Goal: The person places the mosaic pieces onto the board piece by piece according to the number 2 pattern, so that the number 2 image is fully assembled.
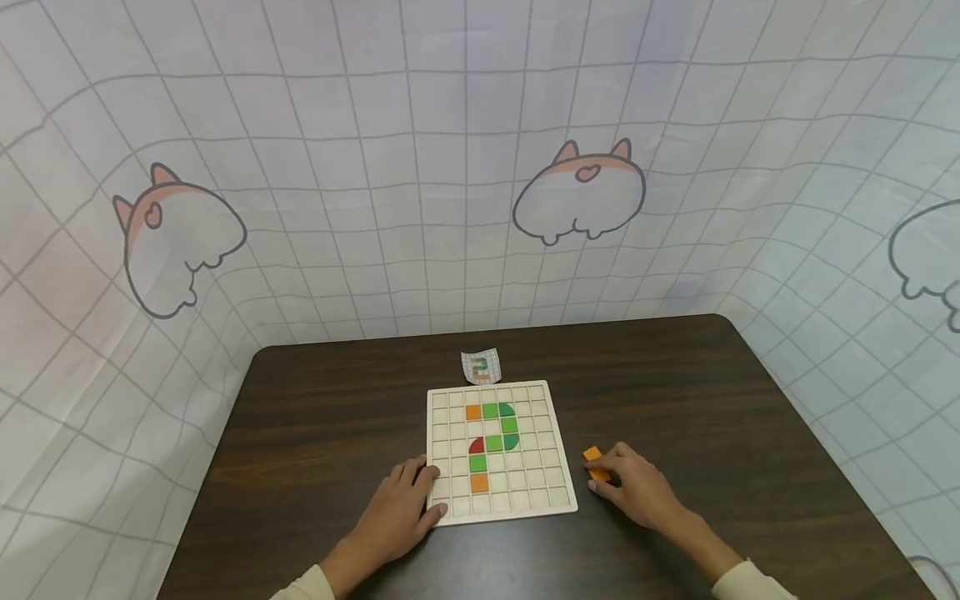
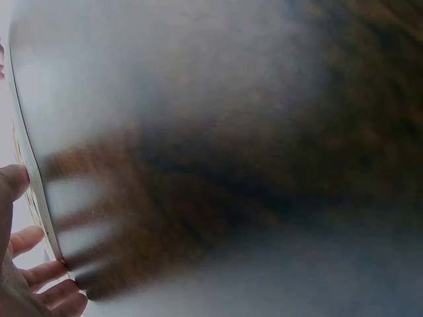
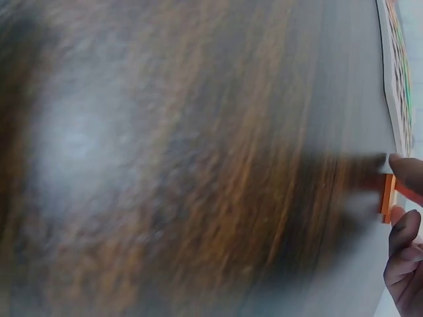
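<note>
A cream grid board (image 1: 536,492) lies on the table with orange, green and red tiles set in a curving path. My left hand (image 1: 395,510) rests at the board's lower left corner, fingers along its left side and thumb on the front edge. In the left wrist view those fingers (image 2: 45,272) touch the board's rim (image 2: 34,181). To the right of the board, my right hand (image 1: 640,492) holds an orange tile (image 1: 598,473) between thumb and fingers, low over the table. Another orange tile (image 1: 592,452) shows just beyond the fingertips. The right wrist view has orange (image 3: 387,198) between thumb and fingers.
A small printed pattern card (image 1: 481,367) with a slightly curled edge lies behind the board. The dark wooden table (image 1: 337,400) runs back to a white checked curtain (image 1: 360,208) that surrounds it on three sides.
</note>
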Available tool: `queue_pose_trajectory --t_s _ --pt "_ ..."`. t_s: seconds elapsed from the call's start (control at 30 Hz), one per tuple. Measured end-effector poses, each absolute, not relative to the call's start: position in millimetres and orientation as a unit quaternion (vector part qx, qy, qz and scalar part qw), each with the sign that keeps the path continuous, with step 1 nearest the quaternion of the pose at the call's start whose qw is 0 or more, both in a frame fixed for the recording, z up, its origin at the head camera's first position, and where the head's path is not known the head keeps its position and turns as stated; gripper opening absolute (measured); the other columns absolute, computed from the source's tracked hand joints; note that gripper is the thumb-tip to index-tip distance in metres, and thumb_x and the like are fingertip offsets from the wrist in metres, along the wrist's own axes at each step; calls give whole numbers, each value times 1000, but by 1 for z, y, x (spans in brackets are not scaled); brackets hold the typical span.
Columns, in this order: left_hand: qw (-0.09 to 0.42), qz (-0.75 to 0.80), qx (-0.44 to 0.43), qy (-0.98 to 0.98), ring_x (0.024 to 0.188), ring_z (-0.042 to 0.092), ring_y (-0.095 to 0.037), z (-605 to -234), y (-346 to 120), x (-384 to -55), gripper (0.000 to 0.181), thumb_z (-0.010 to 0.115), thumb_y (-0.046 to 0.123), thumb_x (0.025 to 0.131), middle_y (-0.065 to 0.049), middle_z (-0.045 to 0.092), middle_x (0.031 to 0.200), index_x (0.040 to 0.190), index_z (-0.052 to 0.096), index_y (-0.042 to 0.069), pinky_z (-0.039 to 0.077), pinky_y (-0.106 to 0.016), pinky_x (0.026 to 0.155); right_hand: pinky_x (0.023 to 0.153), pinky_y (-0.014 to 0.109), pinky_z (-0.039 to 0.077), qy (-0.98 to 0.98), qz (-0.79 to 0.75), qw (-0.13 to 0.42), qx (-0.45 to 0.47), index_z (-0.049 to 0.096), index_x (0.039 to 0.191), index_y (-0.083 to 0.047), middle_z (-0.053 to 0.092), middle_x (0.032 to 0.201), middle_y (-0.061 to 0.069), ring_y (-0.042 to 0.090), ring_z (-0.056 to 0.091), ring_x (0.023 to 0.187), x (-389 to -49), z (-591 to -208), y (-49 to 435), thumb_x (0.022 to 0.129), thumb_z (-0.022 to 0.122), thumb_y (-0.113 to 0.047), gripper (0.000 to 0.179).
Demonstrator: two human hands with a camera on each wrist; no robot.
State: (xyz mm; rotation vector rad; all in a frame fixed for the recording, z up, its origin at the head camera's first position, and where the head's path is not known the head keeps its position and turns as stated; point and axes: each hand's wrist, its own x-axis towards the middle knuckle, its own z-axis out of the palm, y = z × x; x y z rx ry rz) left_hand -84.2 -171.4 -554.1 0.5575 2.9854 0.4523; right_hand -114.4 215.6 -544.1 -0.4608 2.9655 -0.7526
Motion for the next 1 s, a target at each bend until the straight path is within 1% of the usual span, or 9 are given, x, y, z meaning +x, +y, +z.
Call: queue_pose_trajectory --t_s 0.23,0.47,0.6,0.77,0.9,1.0 --pt "35 145 184 971 131 49 -39 -553 -171 -84 48 63 42 97 -22 49 144 132 54 11 44 -55 102 61 23 41 961 -234 23 -148 75 117 -18 56 96 -6 7 51 76 -113 -545 223 86 80 -23 32" --pt "35 149 184 971 130 50 -39 -552 -170 -83 48 64 41 97 -22 49 143 132 54 10 45 -55 102 57 22 37 961 -230 42 -150 74 122 -17 56 100 -4 5 47 72 -111 -542 231 88 78 -21 34" --pt "32 147 187 971 129 50 -39 -552 -170 -84 48 64 41 97 -22 49 143 132 54 10 45 -55 101 57 22 36 957 -232 47 -167 74 122 -16 56 99 -4 4 46 71 -112 -540 235 88 78 -19 34" --pt "33 147 187 971 129 51 -39 -551 -170 -84 48 64 42 97 -22 49 143 132 54 10 45 -55 101 60 22 38 954 -237 45 -179 75 120 -15 57 97 -4 5 50 76 -115 -542 239 87 78 -18 33" --pt "31 147 186 971 129 50 -39 -551 -170 -84 48 64 41 97 -22 49 143 132 54 10 45 -55 101 65 23 42 954 -237 33 -181 76 117 -16 58 97 -5 9 57 83 -117 -545 240 86 79 -19 31" --pt "30 146 186 971 129 50 -39 -551 -171 -84 47 64 41 97 -22 49 142 132 54 10 45 -54 101 66 24 44 954 -239 22 -180 76 114 -17 58 96 -5 10 58 84 -116 -547 240 85 80 -20 29"
